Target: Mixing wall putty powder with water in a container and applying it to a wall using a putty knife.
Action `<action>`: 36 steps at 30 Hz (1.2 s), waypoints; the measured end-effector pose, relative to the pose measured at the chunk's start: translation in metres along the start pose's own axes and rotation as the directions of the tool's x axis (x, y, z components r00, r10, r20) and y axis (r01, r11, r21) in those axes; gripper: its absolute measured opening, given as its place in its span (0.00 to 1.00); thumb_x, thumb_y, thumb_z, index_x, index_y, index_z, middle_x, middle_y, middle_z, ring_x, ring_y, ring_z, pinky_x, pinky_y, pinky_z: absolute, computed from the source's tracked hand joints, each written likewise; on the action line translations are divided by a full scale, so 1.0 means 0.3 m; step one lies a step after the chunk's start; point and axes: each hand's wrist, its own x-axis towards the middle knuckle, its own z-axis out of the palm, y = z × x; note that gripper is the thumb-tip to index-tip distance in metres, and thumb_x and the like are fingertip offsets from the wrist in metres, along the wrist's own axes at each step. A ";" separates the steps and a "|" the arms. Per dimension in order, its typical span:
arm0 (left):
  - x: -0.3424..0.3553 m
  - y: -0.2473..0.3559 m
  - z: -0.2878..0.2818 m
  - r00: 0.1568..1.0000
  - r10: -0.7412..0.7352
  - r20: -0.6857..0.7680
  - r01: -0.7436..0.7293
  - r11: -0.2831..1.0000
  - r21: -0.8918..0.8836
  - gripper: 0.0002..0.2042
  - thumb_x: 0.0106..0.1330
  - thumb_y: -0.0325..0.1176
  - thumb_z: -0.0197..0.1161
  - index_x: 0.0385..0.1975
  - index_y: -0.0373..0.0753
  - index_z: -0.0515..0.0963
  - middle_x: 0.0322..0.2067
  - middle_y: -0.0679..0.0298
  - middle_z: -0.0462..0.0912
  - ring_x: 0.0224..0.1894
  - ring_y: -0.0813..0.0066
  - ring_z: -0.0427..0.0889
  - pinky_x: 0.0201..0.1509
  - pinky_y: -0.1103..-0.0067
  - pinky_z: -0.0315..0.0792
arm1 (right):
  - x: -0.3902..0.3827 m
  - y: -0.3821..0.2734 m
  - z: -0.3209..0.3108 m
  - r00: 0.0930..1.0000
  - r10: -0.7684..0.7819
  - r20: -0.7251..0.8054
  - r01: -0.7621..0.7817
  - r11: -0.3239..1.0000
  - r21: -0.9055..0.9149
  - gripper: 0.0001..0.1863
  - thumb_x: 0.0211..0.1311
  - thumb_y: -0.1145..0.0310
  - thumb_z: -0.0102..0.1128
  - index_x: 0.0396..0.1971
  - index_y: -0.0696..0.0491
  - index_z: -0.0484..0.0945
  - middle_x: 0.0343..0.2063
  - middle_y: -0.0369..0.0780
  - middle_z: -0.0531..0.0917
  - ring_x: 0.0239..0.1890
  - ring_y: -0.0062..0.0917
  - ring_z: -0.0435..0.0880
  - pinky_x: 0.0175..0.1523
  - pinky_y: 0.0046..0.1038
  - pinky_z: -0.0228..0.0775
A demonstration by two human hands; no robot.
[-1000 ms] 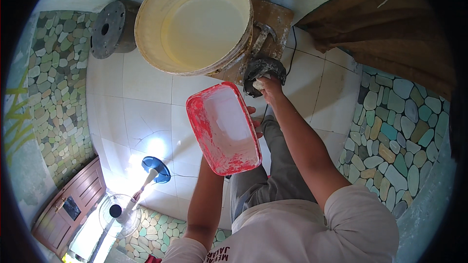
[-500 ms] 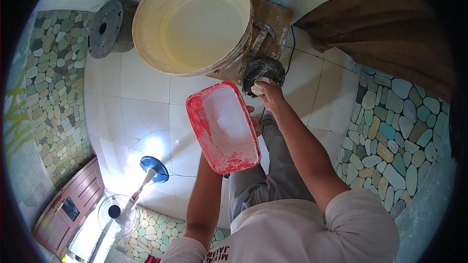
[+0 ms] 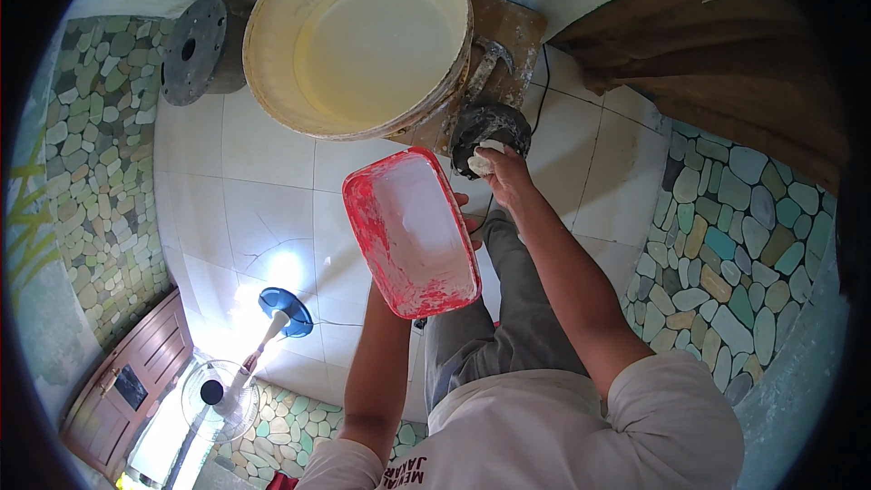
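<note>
A red rectangular plastic basin, smeared with white and holding white material, is tilted in front of me. My left hand supports it from beneath; only its fingertips show along the basin's right side, and the palm is hidden. At the black bowl, my right hand grips a pale lump whose kind I cannot make out. The lump is at the bowl's near rim, and the bowl's inside is crusted and dark.
A large cream bucket of cloudy liquid stands ahead. Behind the bowl, a hammer-like tool lies on a stained board. A dark spool sits left of the bucket. A cable crosses the tiles; a standing fan is lower left.
The red basin has shifted slightly left and up with my left hand. My right hand stays at the black bowl, with the pale lump turned a little and showing more.
</note>
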 end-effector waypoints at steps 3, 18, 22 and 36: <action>-0.002 -0.003 0.003 1.000 0.015 -0.010 -0.015 1.000 0.017 0.32 0.69 0.56 0.45 0.64 0.37 0.61 0.56 0.43 0.71 0.49 0.41 0.78 0.52 0.46 0.73 | -0.005 -0.003 -0.002 1.000 0.000 -0.011 0.000 1.000 -0.014 0.17 0.51 0.75 0.68 0.42 0.48 0.76 0.36 0.35 0.82 0.37 0.26 0.82 0.42 0.30 0.76; 0.011 -0.011 -0.009 0.999 0.032 -0.023 -0.032 0.999 -0.004 0.31 0.70 0.56 0.44 0.64 0.38 0.61 0.56 0.43 0.71 0.50 0.40 0.77 0.53 0.46 0.73 | -0.019 -0.016 -0.007 0.999 0.023 -0.033 -0.024 0.998 -0.051 0.17 0.53 0.75 0.67 0.44 0.51 0.75 0.39 0.37 0.81 0.42 0.28 0.82 0.46 0.32 0.77; 0.012 -0.009 -0.037 0.999 0.021 -0.040 -0.020 1.000 0.007 0.33 0.69 0.58 0.45 0.64 0.38 0.61 0.56 0.43 0.71 0.50 0.39 0.77 0.53 0.46 0.73 | -0.026 -0.016 -0.007 1.000 -0.004 -0.008 0.003 1.000 -0.025 0.15 0.52 0.74 0.68 0.40 0.48 0.77 0.34 0.34 0.82 0.36 0.24 0.82 0.40 0.28 0.75; 0.126 -0.008 -0.435 0.988 0.066 -0.142 -0.063 0.998 0.028 0.32 0.69 0.58 0.45 0.65 0.41 0.62 0.58 0.44 0.70 0.51 0.43 0.78 0.51 0.49 0.75 | -0.066 -0.050 0.015 0.999 0.027 0.036 -0.023 0.993 -0.120 0.15 0.53 0.75 0.68 0.41 0.50 0.77 0.35 0.36 0.82 0.36 0.25 0.83 0.41 0.28 0.77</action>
